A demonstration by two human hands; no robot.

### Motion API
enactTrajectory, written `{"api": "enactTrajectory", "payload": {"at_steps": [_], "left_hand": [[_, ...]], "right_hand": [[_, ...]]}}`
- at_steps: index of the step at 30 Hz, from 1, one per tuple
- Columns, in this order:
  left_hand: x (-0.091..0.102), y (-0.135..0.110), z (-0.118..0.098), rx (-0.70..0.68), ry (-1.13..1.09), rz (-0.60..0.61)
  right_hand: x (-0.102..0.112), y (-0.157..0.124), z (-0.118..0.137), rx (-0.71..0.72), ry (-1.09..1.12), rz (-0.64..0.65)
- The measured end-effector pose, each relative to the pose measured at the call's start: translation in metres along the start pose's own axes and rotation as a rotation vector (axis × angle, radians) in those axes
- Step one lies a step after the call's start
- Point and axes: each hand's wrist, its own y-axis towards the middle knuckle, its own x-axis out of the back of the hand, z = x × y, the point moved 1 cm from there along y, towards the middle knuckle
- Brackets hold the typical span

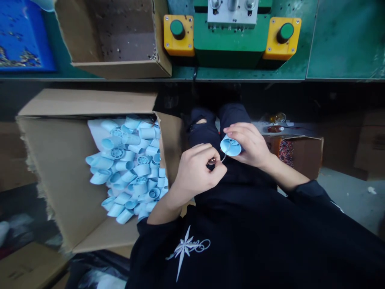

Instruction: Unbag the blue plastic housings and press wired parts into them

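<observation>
My right hand (251,144) is closed round a light blue plastic tube (230,146), its open end turned toward my left hand. My left hand (197,170) is pinched on a small metal part (212,161) with a thin wire curving up to the tube's mouth. Both hands are over my lap, above dark trousers. A large cardboard box (57,160) to my left holds several of the same light blue tubes (132,160), piled loosely.
A green press machine (231,40) with two yellow button boxes (178,35) stands on the bench ahead. An open cardboard box (90,44) sits at its left, a blue bin (21,36) further left. A small box (300,154) with dark parts is at my right.
</observation>
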Motion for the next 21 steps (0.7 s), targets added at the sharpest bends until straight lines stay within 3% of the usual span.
{"api": "enactTrajectory", "payload": {"at_steps": [4, 13, 15, 21], "left_hand": [[-0.003, 0.000, 0.001, 0.034, 0.007, -0.034], [-0.024, -0.003, 0.013, -0.070, 0.153, -0.311], [-0.027, -0.004, 0.016, -0.070, 0.062, -0.294], [-0.027, -0.007, 0.022, -0.031, -0.210, -0.069]], "right_hand": [[-0.002, 0.000, -0.001, 0.002, 0.026, 0.013], [-0.006, -0.002, 0.001, 0.033, -0.038, 0.008], [-0.007, -0.003, 0.000, 0.033, -0.066, 0.007], [-0.009, -0.005, -0.002, 0.024, -0.086, 0.023]]}}
